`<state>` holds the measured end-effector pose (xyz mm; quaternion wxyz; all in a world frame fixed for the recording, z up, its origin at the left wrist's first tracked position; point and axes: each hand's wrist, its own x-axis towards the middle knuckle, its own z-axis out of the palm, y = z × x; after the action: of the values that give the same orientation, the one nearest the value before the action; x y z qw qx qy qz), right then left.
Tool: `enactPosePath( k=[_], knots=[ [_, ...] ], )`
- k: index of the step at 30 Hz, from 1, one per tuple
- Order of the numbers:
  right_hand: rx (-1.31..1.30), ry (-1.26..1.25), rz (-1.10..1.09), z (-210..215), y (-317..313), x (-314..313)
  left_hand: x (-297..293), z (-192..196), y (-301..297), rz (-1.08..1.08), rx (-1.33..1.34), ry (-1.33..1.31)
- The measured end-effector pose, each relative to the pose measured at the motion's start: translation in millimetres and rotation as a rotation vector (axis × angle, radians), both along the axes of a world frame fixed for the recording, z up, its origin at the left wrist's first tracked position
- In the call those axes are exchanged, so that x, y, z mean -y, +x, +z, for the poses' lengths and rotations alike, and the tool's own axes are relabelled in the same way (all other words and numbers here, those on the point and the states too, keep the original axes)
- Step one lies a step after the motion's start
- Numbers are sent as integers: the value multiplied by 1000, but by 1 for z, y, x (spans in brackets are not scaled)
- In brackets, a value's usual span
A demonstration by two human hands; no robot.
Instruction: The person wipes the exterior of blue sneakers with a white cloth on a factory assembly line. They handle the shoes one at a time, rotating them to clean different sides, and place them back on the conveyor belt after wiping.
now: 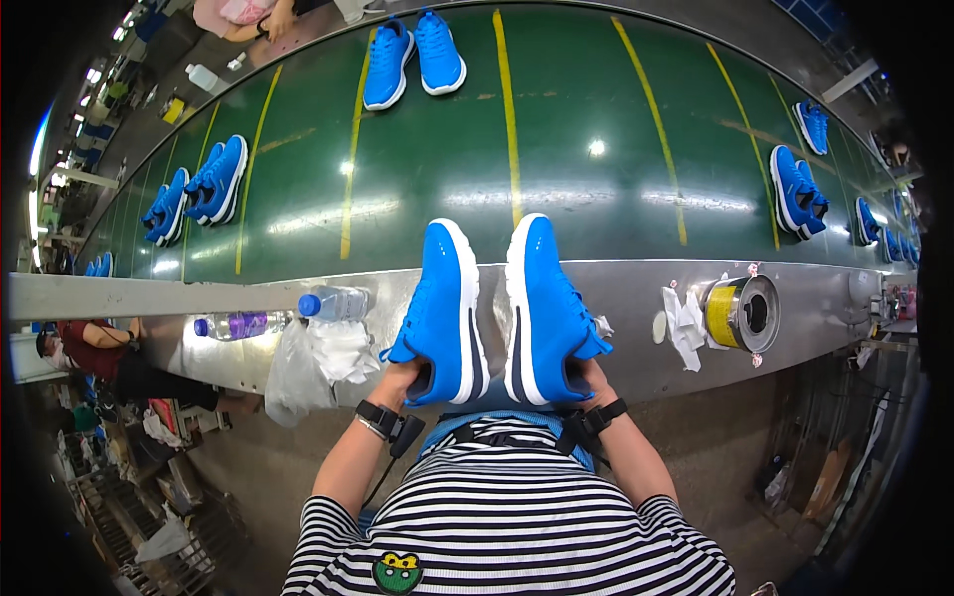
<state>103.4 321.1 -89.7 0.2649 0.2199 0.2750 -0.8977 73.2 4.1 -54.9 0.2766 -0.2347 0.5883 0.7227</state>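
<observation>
Both hands are largely out of sight. The left hand (400,377) goes into the opening of a blue shoe (434,308) and holds it by the heel end; the right hand (593,377) holds a matching shoe (549,308) the same way. The fingers are hidden inside, so how tightly they curl cannot be told.

The two shoes are held near the front edge of the metal worktop (636,298), toes pointing toward the green belt (576,139), white soles facing each other with a narrow gap between. Their insides are mostly covered by the hands.

Left of them, a clear bottle (343,304) lies near crumpled paper (348,350) and a plastic bag (290,375) that droops over the edge. To the right, a yellow-sided ring (723,313) sits beside white scraps (684,333); whether it is a roll or a tin is unclear. More blue shoes (386,65) stand on the belt, those at far right blurring together. A co-worker's arm (280,18) is cut off at the top.
</observation>
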Motion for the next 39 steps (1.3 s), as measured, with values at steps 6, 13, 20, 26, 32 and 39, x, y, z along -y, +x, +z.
enactPosePath(
  k=[6,13,20,26,32,39],
  knots=[
    [48,-65,-49,15,-5,-1,-3,5,-5,0,-31,92],
    [80,-96,-67,10,-9,-5,-3,14,-8,44,-55,129],
    [46,-66,-39,7,-9,-5,-6,25,-6,-148,-314,-337],
    [32,-36,-38,10,0,-5,21,43,-12,-527,-351,-515],
    [-50,81,72,-4,17,10,-38,140,-28,-379,-431,-267],
    [-468,444,340,89,11,36,-103,103,-17,-138,65,276]
  ],
)
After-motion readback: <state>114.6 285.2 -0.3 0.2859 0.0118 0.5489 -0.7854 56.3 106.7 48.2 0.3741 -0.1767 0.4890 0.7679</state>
